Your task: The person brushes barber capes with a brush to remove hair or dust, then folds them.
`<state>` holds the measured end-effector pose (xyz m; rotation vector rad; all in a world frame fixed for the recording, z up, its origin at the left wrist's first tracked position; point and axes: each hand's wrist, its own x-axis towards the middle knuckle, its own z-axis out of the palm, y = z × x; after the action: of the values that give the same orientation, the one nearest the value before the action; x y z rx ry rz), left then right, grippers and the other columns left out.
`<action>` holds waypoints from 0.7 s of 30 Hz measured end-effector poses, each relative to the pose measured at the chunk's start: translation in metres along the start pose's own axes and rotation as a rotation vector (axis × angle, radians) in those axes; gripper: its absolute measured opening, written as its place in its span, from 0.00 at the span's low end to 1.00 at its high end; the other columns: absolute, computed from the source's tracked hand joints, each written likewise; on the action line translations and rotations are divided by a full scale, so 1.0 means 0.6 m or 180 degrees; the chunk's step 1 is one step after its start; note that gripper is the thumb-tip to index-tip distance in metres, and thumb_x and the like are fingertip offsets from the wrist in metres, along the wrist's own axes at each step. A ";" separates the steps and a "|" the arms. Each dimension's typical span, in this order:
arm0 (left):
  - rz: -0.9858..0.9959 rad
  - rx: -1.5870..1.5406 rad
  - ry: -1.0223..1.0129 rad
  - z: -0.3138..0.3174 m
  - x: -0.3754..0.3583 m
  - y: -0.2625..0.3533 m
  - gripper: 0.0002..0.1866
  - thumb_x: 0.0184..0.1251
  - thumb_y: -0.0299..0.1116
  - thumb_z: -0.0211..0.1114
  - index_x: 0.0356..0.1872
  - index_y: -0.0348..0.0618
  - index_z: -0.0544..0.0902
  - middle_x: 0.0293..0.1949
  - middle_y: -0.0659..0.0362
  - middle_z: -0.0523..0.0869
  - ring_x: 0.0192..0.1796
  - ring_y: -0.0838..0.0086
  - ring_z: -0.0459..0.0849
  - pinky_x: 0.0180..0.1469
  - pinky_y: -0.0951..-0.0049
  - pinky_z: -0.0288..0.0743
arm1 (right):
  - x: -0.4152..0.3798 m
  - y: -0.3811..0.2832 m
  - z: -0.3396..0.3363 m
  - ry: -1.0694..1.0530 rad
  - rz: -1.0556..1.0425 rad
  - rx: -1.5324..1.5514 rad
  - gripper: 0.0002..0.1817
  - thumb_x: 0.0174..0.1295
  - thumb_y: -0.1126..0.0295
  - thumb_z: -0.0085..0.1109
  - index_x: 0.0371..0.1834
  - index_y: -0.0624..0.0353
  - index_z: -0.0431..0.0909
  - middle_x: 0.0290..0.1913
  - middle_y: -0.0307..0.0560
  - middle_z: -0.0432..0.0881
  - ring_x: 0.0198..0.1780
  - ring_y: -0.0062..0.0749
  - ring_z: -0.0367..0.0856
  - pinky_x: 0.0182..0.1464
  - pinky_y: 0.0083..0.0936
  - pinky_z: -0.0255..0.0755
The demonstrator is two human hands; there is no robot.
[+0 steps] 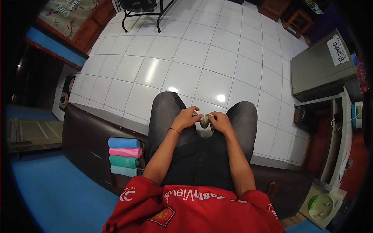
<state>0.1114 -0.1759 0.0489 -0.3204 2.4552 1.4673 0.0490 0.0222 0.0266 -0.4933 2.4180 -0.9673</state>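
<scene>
Between my thighs, both hands pinch a small grey-beige bundle that looks like rolled cloth [204,121]; its exact kind I cannot tell. My left hand [188,117] grips the left end with thumb and fingertips, index finger raised. On the opposite end, my right hand [220,122] has its thumb and fingers closed. Beside my left thigh, several rolled towels in blue, pink, green and pale teal [124,151] lie in a row in a dark tray [112,179] on the brown seat.
I sit on a dark brown padded bench [93,143] facing a white tiled floor [186,50]. A black-framed chair [142,11] stands ahead. To the right are a grey cabinet [324,70] with a paper sign and an open shelf unit [338,136]. Blue surface lies behind the bench.
</scene>
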 end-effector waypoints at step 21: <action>0.0304 -0.0187 0.0258 0.007 0.003 -0.014 0.19 0.62 0.34 0.70 0.51 0.35 0.81 0.44 0.47 0.87 0.43 0.60 0.88 0.48 0.67 0.80 | 0.011 0.000 -0.009 0.0958 -0.0314 0.0806 0.14 0.65 0.70 0.55 0.51 0.62 0.82 0.35 0.51 0.87 0.40 0.33 0.87 0.43 0.27 0.77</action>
<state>0.1129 -0.1759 0.0395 -0.2831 2.5264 1.5975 0.0406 0.0215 0.0280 -0.4018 2.4958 -1.4594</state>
